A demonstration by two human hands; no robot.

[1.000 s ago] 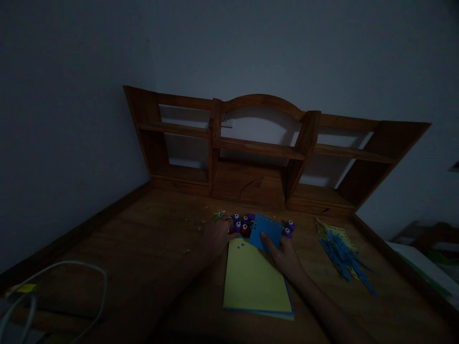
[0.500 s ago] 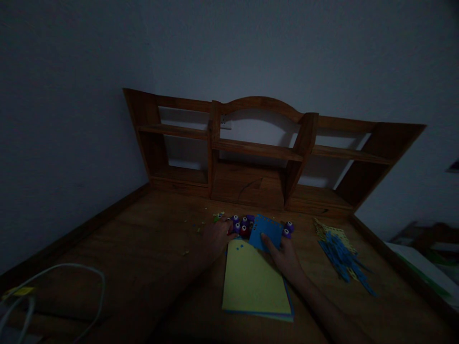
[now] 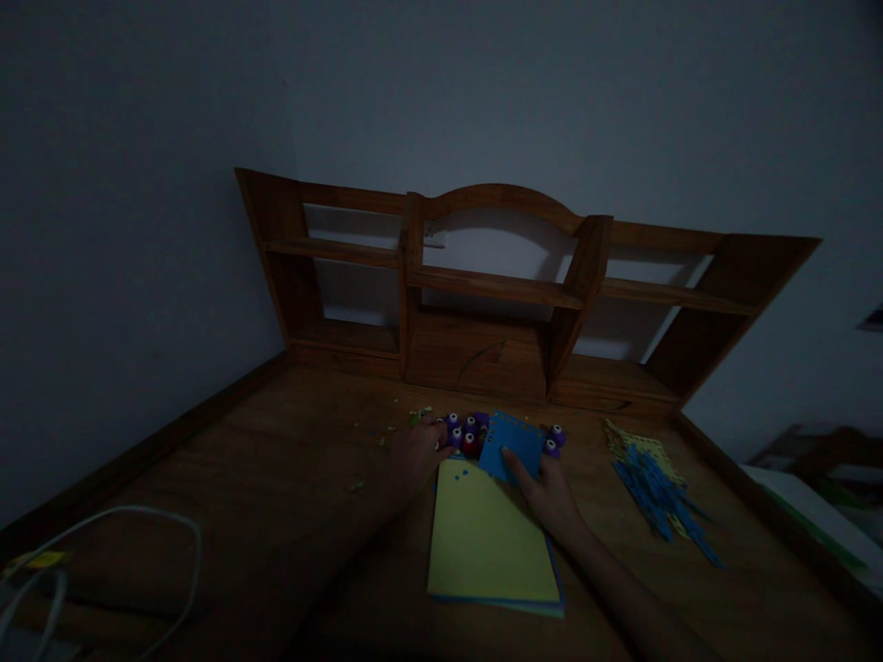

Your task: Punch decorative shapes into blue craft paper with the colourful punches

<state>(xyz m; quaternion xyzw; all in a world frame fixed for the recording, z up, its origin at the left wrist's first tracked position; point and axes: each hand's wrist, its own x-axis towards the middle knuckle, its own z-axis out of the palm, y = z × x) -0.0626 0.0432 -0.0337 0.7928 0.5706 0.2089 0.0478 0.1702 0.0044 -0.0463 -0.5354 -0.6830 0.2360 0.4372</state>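
My right hand [image 3: 548, 487] grips a blue sheet of paper [image 3: 514, 443], thumb on top. Small holes run along the sheet's top edge and upper left. Beside it, my left hand [image 3: 416, 457] is curled at the left end of a cluster of small craft punches [image 3: 469, 441], purple and dark red with white round tops. Its thumb and fingers close round a punch there, mostly hidden. Two more purple punches [image 3: 554, 441] stand right of the blue sheet. Below the hands lies a stack of coloured paper [image 3: 493, 542], yellow uppermost, with a few blue punched bits on it.
Blue and yellow punched paper strips [image 3: 655, 487] lie heaped at the right. Tiny paper scraps [image 3: 383, 441] are scattered left of the punches. A wooden shelf unit [image 3: 493, 290] stands along the back of the desk. A white cable [image 3: 197, 561] loops at the lower left.
My left hand has shifted very slightly at the punches, and the red bit by its fingertips no longer shows. My right hand and the blue sheet stay in place.
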